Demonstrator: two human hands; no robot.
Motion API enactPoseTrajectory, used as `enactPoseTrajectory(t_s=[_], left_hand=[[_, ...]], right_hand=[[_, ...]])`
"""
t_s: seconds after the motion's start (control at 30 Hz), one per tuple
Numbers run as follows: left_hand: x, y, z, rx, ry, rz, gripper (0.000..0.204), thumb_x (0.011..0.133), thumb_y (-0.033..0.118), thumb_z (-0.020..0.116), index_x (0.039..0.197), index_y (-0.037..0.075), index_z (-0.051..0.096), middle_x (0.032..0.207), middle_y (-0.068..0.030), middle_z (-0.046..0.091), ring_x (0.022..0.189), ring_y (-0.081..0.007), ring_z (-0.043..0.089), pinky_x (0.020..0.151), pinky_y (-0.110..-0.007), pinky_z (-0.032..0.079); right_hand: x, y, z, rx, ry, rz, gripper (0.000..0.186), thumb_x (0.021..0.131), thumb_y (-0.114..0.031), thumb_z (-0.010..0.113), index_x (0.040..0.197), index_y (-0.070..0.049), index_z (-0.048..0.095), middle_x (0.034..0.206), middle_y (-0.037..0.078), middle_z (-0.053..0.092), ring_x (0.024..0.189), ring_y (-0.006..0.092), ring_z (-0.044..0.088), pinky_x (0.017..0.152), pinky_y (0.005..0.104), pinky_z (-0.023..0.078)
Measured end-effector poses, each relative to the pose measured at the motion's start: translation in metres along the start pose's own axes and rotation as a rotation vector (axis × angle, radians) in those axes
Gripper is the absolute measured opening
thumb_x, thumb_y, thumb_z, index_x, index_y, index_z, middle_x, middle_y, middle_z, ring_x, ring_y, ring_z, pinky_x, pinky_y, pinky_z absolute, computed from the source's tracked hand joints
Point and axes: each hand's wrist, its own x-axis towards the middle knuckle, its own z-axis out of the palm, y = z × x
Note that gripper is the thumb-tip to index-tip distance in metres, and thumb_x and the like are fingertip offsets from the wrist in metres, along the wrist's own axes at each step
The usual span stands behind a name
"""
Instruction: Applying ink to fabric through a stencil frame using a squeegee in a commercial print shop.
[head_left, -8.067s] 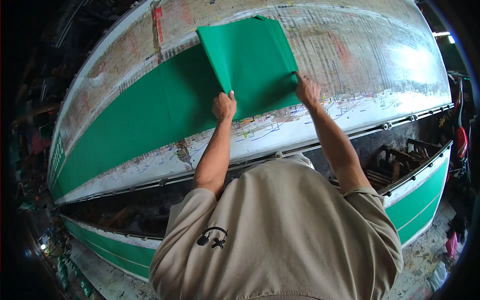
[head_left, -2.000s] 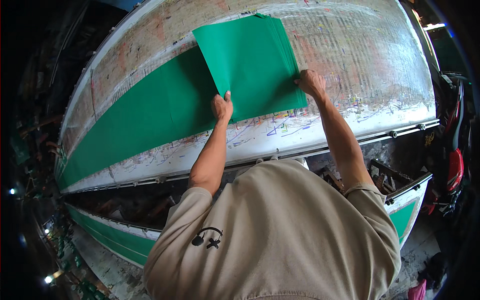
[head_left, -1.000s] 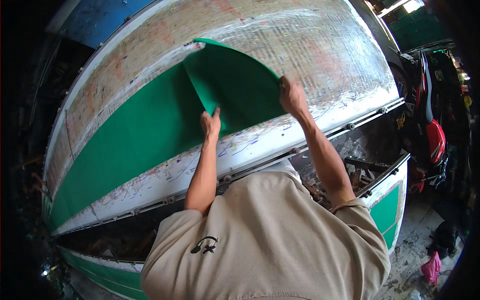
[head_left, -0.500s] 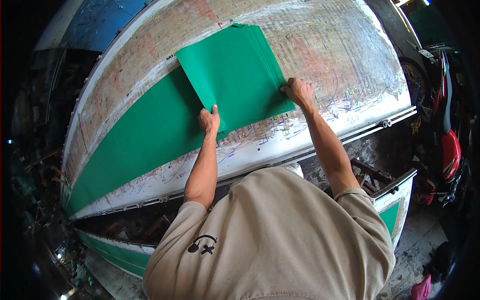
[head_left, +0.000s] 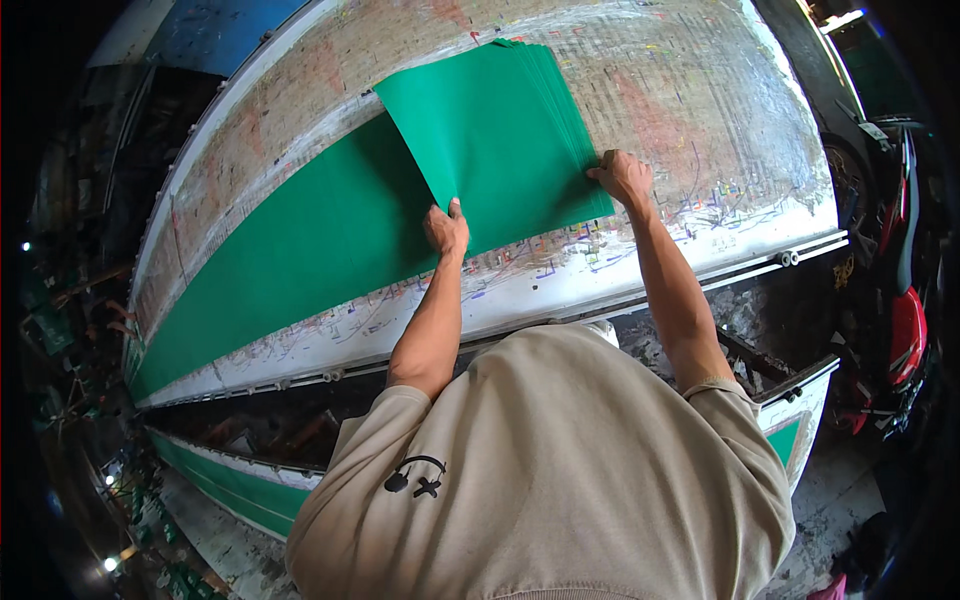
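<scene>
The person leans over a long, worn table point(head_left: 700, 130) whose pale top is covered in scratches and coloured pen marks, and both bare hands are on a stack of green rectangular sheets point(head_left: 490, 130) lying on it. The left hand point(head_left: 446, 228) sits at the stack's near corner, thumb up on the top sheet and fingers curled at the edge, so its grip looks closed on the corner, though how many sheets it has I cannot tell. The right hand point(head_left: 624, 178) rests at the stack's right edge, fingers bent and pressing against the sheets' side; whether it pinches them or only pushes is not clear. The stack lies askew, its far edges fanned slightly, and it overlaps the right end of a long green strip of sheet material point(head_left: 290, 260) running down the table toward the left. Off to the right, beyond the table, stands a red motorbike point(head_left: 905, 330).
</scene>
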Motion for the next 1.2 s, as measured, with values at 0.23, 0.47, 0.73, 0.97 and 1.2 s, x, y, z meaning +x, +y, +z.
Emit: enactPoseTrajectory(t_s=[0.23, 0.47, 0.73, 0.97, 1.2], left_hand=[[-0.004, 0.022, -0.013, 0.094, -0.107, 0.067, 0.036, 0.096, 0.034, 0.066, 0.097, -0.002, 0.069, 0.102, -0.0259, 0.071, 0.1, -0.0467, 0.067, 0.086, -0.053, 0.054], [-0.008, -0.089, -0.058, -0.382, -0.565, 0.001, 0.029, 0.096, 0.027, 0.067, 0.108, 0.001, 0.072, 0.102, -0.0152, 0.076, 0.095, -0.0255, 0.071, 0.082, -0.042, 0.053], [-0.084, -0.097, -0.043, -0.587, -0.756, -0.127, 0.038, 0.092, 0.03, 0.076, 0.121, 0.006, 0.068, 0.122, -0.0043, 0.068, 0.095, -0.0214, 0.067, 0.069, -0.036, 0.054], [-0.07, 0.104, 0.047, -0.412, -0.224, 0.207, 0.038, 0.089, 0.029, 0.077, 0.094, -0.008, 0.069, 0.087, -0.0234, 0.073, 0.082, -0.0364, 0.07, 0.075, -0.045, 0.052], [-0.062, 0.234, 0.107, -0.038, -0.128, 0.015, 0.048, 0.088, 0.039, 0.076, 0.087, -0.008, 0.068, 0.095, -0.0312, 0.071, 0.093, -0.0462, 0.071, 0.081, -0.051, 0.056]], right_hand=[[-0.035, -0.006, 0.034, -0.196, 0.256, -0.067, 0.039, 0.092, -0.026, 0.063, 0.13, -0.017, 0.063, 0.103, 0.015, 0.074, 0.1, 0.0375, 0.071, 0.097, 0.0678, 0.039], [-0.141, -0.024, 0.065, -0.167, 0.053, -0.192, 0.039, 0.095, -0.017, 0.052, 0.131, -0.007, 0.062, 0.089, 0.019, 0.068, 0.089, 0.0385, 0.068, 0.094, 0.063, 0.045], [-0.158, 0.013, 0.027, 0.417, -0.021, 0.064, 0.025, 0.095, -0.018, 0.055, 0.11, 0.001, 0.062, 0.095, 0.033, 0.067, 0.095, 0.0506, 0.065, 0.082, 0.0542, 0.05], [-0.062, 0.045, -0.116, 0.187, 0.312, -0.167, 0.02, 0.1, -0.02, 0.049, 0.104, -0.007, 0.065, 0.083, 0.029, 0.067, 0.083, 0.0492, 0.066, 0.071, 0.0573, 0.05], [0.054, 0.184, -0.166, 0.131, 0.129, 0.065, 0.023, 0.089, -0.034, 0.073, 0.097, -0.013, 0.075, 0.088, 0.016, 0.074, 0.088, 0.0369, 0.072, 0.074, 0.0476, 0.053]])
